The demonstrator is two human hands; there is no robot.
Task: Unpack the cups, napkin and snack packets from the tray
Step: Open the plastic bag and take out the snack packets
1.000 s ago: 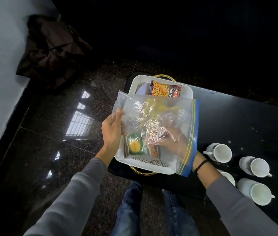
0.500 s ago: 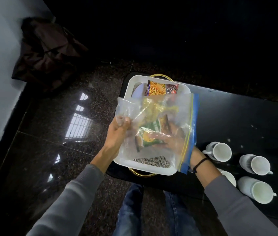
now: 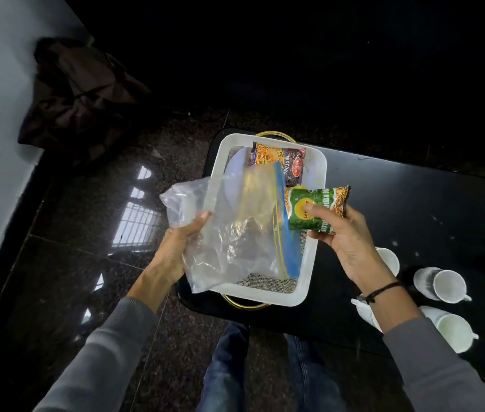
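A white tray (image 3: 220, 162) with gold handles stands on the left end of a black table (image 3: 413, 203). My left hand (image 3: 175, 248) grips a clear zip bag (image 3: 235, 233) with a blue seal, held over the tray. My right hand (image 3: 345, 236) holds a green snack packet (image 3: 315, 209) just outside the bag, above the tray's right rim. A dark orange-and-maroon snack packet (image 3: 276, 160) lies at the tray's far end on a pale napkin or plate (image 3: 235, 171). White cups (image 3: 446, 283) (image 3: 455, 328) (image 3: 388, 258) lie on the table to the right; my right forearm partly covers another.
A dark bag or cloth (image 3: 77, 99) is heaped on the floor against the pale wall at the upper left. The polished stone floor (image 3: 71, 278) reflects a window. My knees in jeans (image 3: 226, 370) sit under the table's near edge.
My right hand has come out of the zip bag with the green snack packet and moved right. The bag now hangs slack from my left hand.
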